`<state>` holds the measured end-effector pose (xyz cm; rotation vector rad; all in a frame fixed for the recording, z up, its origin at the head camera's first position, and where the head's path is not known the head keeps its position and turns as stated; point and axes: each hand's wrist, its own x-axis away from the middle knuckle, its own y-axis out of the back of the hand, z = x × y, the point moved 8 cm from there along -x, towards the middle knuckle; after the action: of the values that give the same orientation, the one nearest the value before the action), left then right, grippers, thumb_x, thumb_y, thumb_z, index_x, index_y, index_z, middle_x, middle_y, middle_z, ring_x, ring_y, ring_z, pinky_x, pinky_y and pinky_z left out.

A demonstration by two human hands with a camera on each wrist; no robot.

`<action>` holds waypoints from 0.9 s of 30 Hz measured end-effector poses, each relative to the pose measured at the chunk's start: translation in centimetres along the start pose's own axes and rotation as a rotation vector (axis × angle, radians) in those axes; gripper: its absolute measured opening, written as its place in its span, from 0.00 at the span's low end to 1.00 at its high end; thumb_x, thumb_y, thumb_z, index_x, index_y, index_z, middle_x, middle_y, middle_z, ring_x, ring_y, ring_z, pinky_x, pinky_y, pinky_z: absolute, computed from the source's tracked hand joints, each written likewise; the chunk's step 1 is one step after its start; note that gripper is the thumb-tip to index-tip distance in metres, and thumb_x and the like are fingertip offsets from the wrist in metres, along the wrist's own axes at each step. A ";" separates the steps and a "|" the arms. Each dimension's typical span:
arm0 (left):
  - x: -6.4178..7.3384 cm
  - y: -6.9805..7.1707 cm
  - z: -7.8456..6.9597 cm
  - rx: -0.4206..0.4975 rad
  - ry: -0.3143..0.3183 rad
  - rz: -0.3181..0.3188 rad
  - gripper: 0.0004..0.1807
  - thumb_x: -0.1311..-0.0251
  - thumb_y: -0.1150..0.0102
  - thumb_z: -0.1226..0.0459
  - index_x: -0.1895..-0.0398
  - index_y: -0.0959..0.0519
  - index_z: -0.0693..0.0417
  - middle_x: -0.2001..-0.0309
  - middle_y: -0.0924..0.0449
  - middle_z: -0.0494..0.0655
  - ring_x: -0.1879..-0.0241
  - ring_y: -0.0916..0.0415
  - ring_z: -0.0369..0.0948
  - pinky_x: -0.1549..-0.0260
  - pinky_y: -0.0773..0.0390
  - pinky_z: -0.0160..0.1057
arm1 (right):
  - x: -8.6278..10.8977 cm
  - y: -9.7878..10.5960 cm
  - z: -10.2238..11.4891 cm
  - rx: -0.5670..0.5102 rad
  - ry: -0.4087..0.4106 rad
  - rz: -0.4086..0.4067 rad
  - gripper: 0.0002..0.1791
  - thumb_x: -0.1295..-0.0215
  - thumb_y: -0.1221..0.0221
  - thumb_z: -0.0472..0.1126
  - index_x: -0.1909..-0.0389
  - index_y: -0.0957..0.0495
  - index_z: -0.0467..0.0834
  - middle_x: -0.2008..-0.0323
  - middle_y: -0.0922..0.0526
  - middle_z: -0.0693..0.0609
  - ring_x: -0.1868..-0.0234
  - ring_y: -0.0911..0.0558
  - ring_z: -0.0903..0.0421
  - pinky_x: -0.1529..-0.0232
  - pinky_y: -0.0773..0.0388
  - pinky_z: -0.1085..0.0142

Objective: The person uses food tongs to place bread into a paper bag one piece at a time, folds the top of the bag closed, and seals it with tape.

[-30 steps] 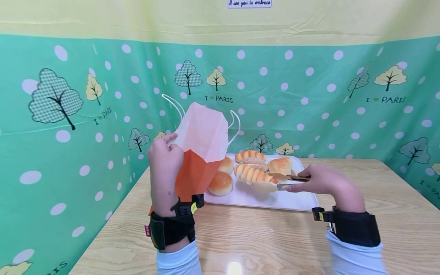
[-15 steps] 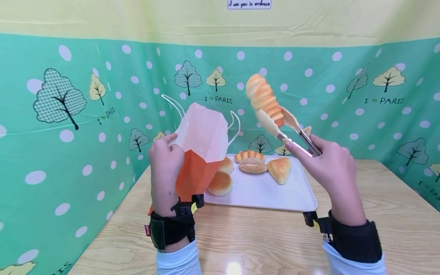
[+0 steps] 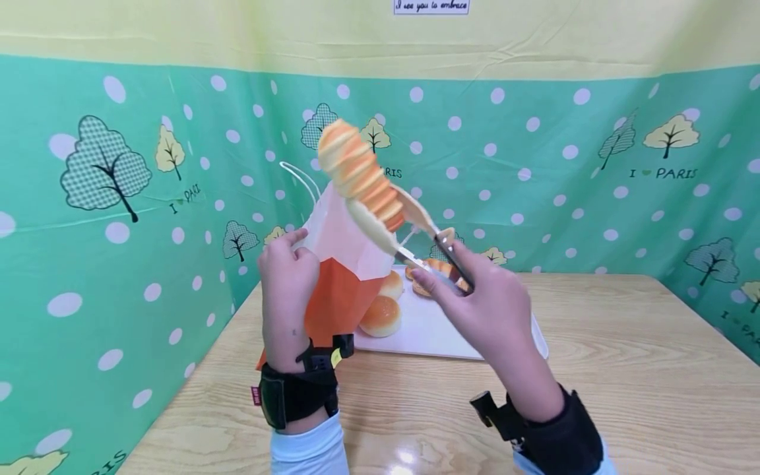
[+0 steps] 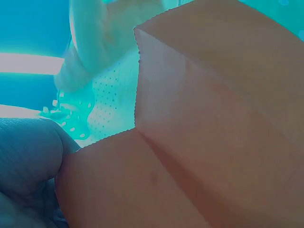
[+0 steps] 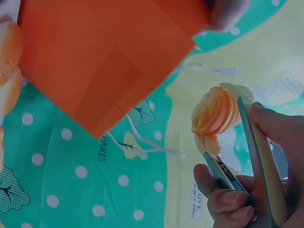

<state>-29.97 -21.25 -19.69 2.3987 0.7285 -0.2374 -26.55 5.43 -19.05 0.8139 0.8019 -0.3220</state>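
In the head view my left hand grips the rim of an orange paper gift bag, its white inside facing me and a white cord handle rising behind. My right hand holds metal tongs with pale, broad tips. Between those tips a ridged, croissant-like bread is pinched, raised in front of the bag's mouth. The right wrist view shows the same bread apart from the bag, with fingers and thumb round the tongs. Up close in the left wrist view is the bag's opening.
On the wooden table a white tray carries several breads, among them a round bun beside the bag. My right hand and the tongs cover part of the tray. A polka-dot curtain hangs behind and at the left.
My right hand has lifted the ridged bread off the tray with the tongs, then carried it left to the bag's mouth. My left hand and the bag have stayed in place.
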 end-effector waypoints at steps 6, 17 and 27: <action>-0.1 0.0 0.2 0.015 0.006 0.008 0.29 0.43 0.66 0.72 0.37 0.30 0.53 0.84 0.38 0.49 0.91 0.48 0.43 0.89 0.44 0.33 | 0.7 -2.7 -0.7 0.095 -0.065 0.151 0.44 0.52 0.48 0.74 0.41 0.26 0.48 0.84 0.25 0.56 0.86 0.32 0.59 0.90 0.40 0.64; -0.4 -0.2 0.4 0.023 0.036 0.012 0.29 0.41 0.66 0.70 0.36 0.32 0.52 0.75 0.32 0.53 0.90 0.49 0.43 0.88 0.44 0.34 | 0.6 -4.1 -1.8 0.144 -0.091 0.246 0.44 0.52 0.51 0.76 0.41 0.26 0.48 0.90 0.31 0.54 0.87 0.35 0.57 0.89 0.45 0.64; -0.3 -0.4 0.1 0.040 0.000 -0.003 0.28 0.43 0.65 0.72 0.38 0.30 0.56 0.84 0.39 0.48 0.90 0.48 0.43 0.87 0.43 0.34 | 0.6 -4.4 -1.7 0.098 -0.131 0.216 0.47 0.52 0.53 0.77 0.39 0.28 0.48 0.90 0.29 0.54 0.88 0.34 0.57 0.90 0.44 0.64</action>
<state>-30.49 -21.13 -19.84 2.4354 0.7343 -0.2556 -29.44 3.84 -22.53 0.9524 0.5733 -0.2203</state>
